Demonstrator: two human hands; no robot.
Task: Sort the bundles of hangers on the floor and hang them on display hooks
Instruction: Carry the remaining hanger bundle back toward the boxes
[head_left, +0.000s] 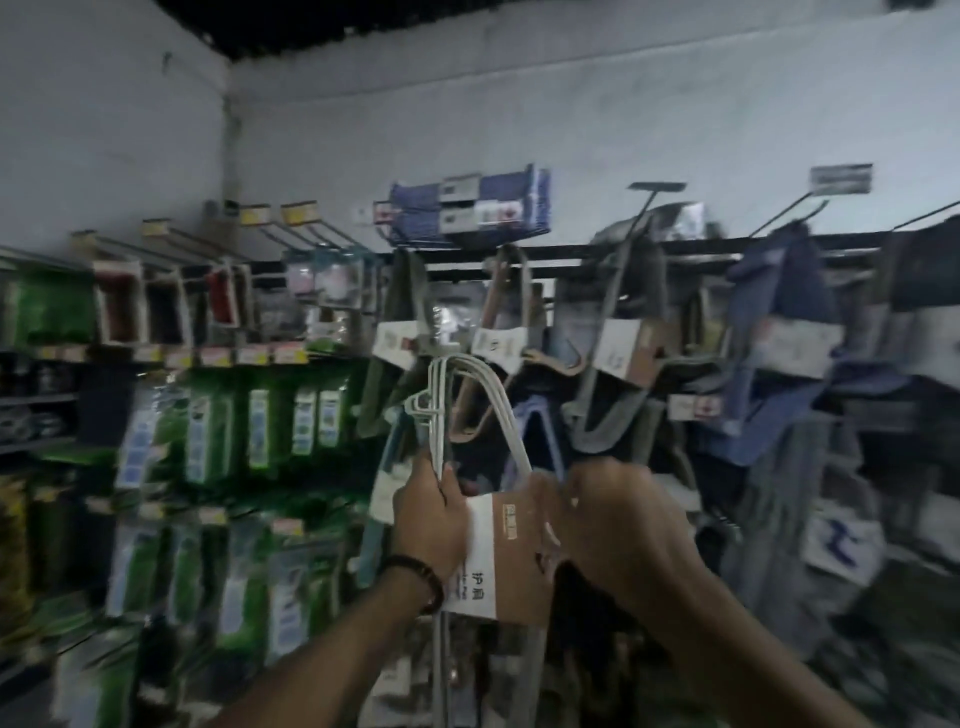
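Note:
A bundle of pale grey hangers (470, 400), wrapped in a brown and white paper band (506, 556), is held upright in front of the display wall. My left hand (428, 519) grips the bundle's left side just above the band. On the band's right side my right hand (615, 535) is closed. The bundle's hook ends point up at about mid-frame, below the black rail. Several display hooks (641, 208) jut out from the rail above. Other hanger bundles (613, 353) in grey, brown and blue hang from those hooks.
Shelves with green packaged goods (249, 431) fill the left. A blue stack of items (467, 208) sits high on the wall. Blue and grey bundles (779, 353) crowd the right side. The frame is motion-blurred.

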